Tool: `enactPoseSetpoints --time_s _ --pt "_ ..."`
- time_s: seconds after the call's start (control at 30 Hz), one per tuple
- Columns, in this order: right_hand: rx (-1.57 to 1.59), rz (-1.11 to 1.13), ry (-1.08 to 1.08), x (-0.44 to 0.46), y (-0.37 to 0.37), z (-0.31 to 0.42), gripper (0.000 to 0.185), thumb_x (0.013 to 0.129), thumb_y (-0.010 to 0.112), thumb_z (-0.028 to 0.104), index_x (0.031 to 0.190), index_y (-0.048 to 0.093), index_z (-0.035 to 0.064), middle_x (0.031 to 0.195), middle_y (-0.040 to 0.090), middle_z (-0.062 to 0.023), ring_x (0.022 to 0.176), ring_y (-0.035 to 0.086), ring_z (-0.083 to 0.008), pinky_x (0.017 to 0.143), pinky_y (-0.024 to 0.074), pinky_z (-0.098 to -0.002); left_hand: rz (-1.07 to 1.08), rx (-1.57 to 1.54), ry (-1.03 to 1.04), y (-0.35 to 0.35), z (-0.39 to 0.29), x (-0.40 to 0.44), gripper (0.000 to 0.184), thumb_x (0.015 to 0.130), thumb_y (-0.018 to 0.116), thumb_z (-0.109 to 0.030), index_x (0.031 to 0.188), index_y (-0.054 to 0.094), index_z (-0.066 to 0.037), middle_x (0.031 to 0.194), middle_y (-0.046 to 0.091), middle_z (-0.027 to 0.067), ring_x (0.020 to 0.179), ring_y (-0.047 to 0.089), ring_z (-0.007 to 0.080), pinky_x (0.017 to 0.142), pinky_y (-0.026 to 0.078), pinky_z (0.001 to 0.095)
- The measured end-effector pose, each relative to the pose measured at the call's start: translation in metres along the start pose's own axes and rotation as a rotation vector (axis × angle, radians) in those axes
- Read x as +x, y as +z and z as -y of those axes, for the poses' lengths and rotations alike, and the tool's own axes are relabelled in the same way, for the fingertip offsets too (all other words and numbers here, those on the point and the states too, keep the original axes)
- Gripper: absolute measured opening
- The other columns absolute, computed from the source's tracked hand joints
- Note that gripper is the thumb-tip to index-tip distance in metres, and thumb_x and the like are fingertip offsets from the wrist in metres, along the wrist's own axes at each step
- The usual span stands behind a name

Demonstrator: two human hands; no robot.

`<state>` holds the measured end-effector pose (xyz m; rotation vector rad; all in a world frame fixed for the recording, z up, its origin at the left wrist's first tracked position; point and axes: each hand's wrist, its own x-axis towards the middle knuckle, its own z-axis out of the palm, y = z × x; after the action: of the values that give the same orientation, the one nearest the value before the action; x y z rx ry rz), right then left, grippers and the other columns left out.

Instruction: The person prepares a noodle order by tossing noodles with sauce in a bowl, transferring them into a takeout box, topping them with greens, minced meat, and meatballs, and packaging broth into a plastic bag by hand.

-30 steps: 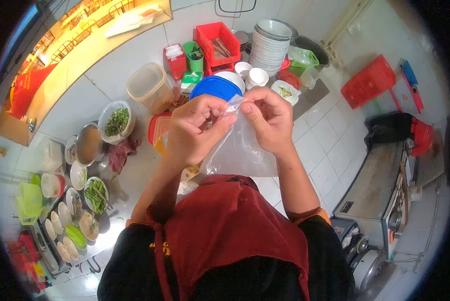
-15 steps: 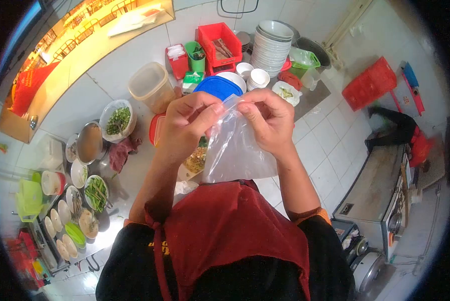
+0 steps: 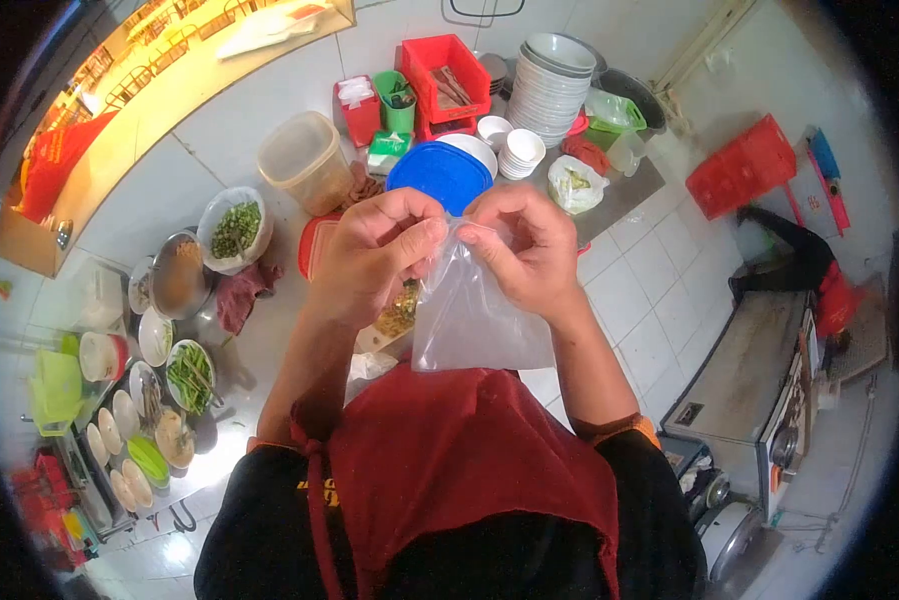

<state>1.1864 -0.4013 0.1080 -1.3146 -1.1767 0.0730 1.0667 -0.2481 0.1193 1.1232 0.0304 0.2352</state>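
A clear plastic bag (image 3: 479, 325) hangs between my two hands, in front of the red apron. My left hand (image 3: 384, 250) pinches its top edge on the left side. On the right, my right hand (image 3: 529, 240) pinches the same top edge, thumb against fingers. Just beyond my fingers lies a round blue lid (image 3: 439, 175). Behind my left wrist, a container of yellowish food (image 3: 399, 312) is partly hidden, and a red-rimmed container (image 3: 314, 248) shows beside that forearm.
Bowls of greens (image 3: 235, 230) and several small dishes stand at the left. Stacked white bowls (image 3: 544, 90) and a red bin (image 3: 444, 85) stand at the back. At the right, another person (image 3: 837, 300) bends beside a metal counter (image 3: 734, 365).
Both hands have drawn closer together at the bag's top edge and sit slightly lower. The view has shifted a little, showing more of the blue lid. The person at the right has changed posture.
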Motion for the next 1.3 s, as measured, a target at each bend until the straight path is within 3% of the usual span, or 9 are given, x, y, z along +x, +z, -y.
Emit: enactPoseSetpoints --time_s 0.47,0.73,0.9,1.0,1.1,1.17,1.23,1.27,1.3 --pt "0.170 0.040 -0.044 0.006 0.001 0.001 0.013 0.084 0.065 -0.005 0.088 0.054 0.0005 0.092 0.061 -0.0096 0.088 0.059 -0.0151 0.079 0.0472 -0.0251 -0.038 -0.062 0.038 -0.014 0.003 -0.003 0.011 0.094 0.058 -0.015 0.096 0.059 -0.005 0.079 0.052 -0.0031 0.071 0.048 0.0058 0.063 0.038 0.0205" --pt "0.576 -0.249 0.229 -0.030 -0.049 -0.020 0.021 0.092 0.060 0.011 0.087 0.040 0.0117 0.065 0.048 -0.0016 0.060 0.055 -0.0131 0.062 0.0502 -0.0290 -0.837 1.153 0.309 -0.142 -0.030 -0.073 0.016 0.092 0.057 -0.018 0.099 0.063 -0.004 0.090 0.063 0.0018 0.082 0.057 0.0122 0.073 0.047 0.0280" --pt "0.779 -0.286 0.473 -0.038 -0.072 -0.031 0.022 0.090 0.062 0.009 0.085 0.041 0.0145 0.062 0.040 0.0037 0.053 0.043 -0.0091 0.048 0.0391 -0.0236 -0.931 0.569 0.420 -0.179 -0.047 -0.142 0.014 0.087 0.062 -0.014 0.094 0.059 -0.003 0.089 0.059 0.0043 0.080 0.056 0.0131 0.071 0.045 0.0264" --pt "0.057 -0.070 0.622 -0.028 -0.021 -0.013 0.016 0.089 0.064 0.013 0.084 0.048 0.0133 0.062 0.044 0.0017 0.051 0.039 -0.0105 0.048 0.0330 -0.0236 -1.028 0.241 0.631 -0.166 -0.053 -0.153 0.017 0.088 0.062 -0.019 0.095 0.055 -0.005 0.091 0.057 0.0040 0.077 0.056 0.0137 0.070 0.045 0.0256" --pt "-0.089 0.235 0.479 -0.017 -0.001 -0.042 0.016 0.088 0.066 0.018 0.086 0.052 0.0105 0.063 0.051 -0.0036 0.053 0.046 -0.0150 0.050 0.0371 -0.0271 -0.388 -0.099 0.850 -0.179 -0.048 -0.171 0.019 0.091 0.058 -0.022 0.100 0.056 -0.006 0.094 0.058 0.0035 0.076 0.057 0.0154 0.070 0.047 0.0302" --pt "-0.264 0.441 0.272 -0.012 0.016 -0.047 0.019 0.088 0.067 0.021 0.088 0.053 0.0093 0.065 0.055 -0.0066 0.054 0.051 -0.0182 0.051 0.0406 -0.0295 -1.184 0.044 0.539 -0.130 -0.035 -0.145 0.024 0.091 0.056 -0.023 0.110 0.058 -0.009 0.072 0.047 -0.0031 0.059 0.046 0.0058 0.047 0.037 0.0241" --pt "-0.297 0.612 0.193 -0.005 0.041 -0.045 0.024 0.085 0.070 0.025 0.090 0.054 0.0079 0.069 0.060 -0.0103 0.059 0.059 -0.0254 0.055 0.0452 -0.0349 -0.421 0.560 0.081 -0.132 0.002 -0.137 0.038 0.086 0.059 -0.022 0.119 0.055 -0.005 0.065 0.046 -0.0062 0.051 0.043 0.0042 0.043 0.030 0.0209" --pt "-0.291 0.629 0.190 -0.005 0.052 -0.046 0.024 0.085 0.070 0.025 0.090 0.054 0.0079 0.069 0.060 -0.0103 0.059 0.059 -0.0254 0.055 0.0452 -0.0349 -0.069 0.205 -0.105 -0.102 0.006 -0.117 0.040 0.085 0.059 -0.019 0.122 0.054 -0.005 0.066 0.048 -0.0071 0.053 0.042 0.0029 0.045 0.032 0.0211" --pt "-0.280 0.631 0.139 -0.007 0.063 -0.049 0.025 0.085 0.070 0.026 0.092 0.054 0.0083 0.071 0.061 -0.0108 0.060 0.059 -0.0278 0.055 0.0457 -0.0357 -0.145 0.242 -0.376 -0.092 0.036 -0.106 0.039 0.088 0.062 -0.021 0.122 0.055 -0.004 0.070 0.050 -0.0077 0.055 0.042 0.0024 0.046 0.032 0.0220"
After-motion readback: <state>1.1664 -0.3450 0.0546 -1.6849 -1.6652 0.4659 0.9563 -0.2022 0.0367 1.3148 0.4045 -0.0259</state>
